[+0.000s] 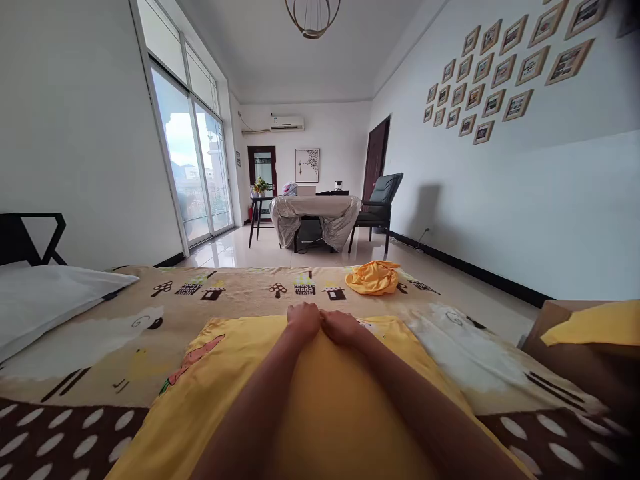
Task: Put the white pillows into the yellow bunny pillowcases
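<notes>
A yellow cloth point(350, 413) with a carrot print at its left side lies spread on the patterned bedspread point(260, 287). Both hands are side by side at the cloth's far edge, nearly touching. My left hand point(303, 320) has its fingers curled closed on that edge. Just to its right, my right hand point(340, 327) is closed on the same edge too. Beyond them, a crumpled orange-yellow cloth point(373, 278) rests on the bedspread near its far border.
A white pillow point(50, 293) lies at the left. At the right edge, a cardboard box point(565, 333) has a yellow cloth point(595, 323) over it. Past the bed stand a covered table point(317, 207) and a dark chair point(380, 203).
</notes>
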`<action>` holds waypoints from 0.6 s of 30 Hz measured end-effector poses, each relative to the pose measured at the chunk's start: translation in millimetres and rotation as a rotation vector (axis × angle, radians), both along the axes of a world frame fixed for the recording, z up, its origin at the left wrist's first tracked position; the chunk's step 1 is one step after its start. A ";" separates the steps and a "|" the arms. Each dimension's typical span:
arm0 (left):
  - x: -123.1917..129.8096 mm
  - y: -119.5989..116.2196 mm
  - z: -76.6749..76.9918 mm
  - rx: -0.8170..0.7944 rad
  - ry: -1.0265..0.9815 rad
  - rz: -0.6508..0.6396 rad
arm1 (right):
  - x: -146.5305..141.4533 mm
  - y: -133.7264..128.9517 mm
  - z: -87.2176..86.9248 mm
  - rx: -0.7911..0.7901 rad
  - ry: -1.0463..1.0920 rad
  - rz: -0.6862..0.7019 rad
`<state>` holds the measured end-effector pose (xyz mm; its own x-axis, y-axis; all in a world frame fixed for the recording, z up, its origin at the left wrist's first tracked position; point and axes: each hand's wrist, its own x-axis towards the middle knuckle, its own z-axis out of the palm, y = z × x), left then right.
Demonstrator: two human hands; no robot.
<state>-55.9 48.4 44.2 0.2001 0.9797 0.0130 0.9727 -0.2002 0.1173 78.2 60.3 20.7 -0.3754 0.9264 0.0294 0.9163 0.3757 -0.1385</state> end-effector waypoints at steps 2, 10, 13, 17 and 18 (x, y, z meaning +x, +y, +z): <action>7.9 -6.5 -24.9 0.007 -0.036 0.010 | -5.5 -6.1 -16.8 0.020 0.008 -0.003; -37.6 -6.1 -75.6 0.040 -0.174 0.106 | 21.6 3.2 -55.8 0.034 0.068 0.006; -78.6 2.8 -81.8 -0.004 -0.187 0.190 | 53.5 14.8 -62.9 -0.007 0.071 -0.025; -115.3 7.6 -93.0 -0.031 -0.190 0.251 | 94.9 23.7 -77.2 -0.056 0.055 -0.066; -118.4 8.6 -94.9 -0.030 -0.188 0.256 | 102.3 25.4 -80.6 -0.062 0.048 -0.072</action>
<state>-174.3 57.0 -50.7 -0.0566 0.9984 -0.0031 0.9517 0.0549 0.3021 180.6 85.7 -59.9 -0.3071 0.9516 -0.0129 0.9324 0.2981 -0.2043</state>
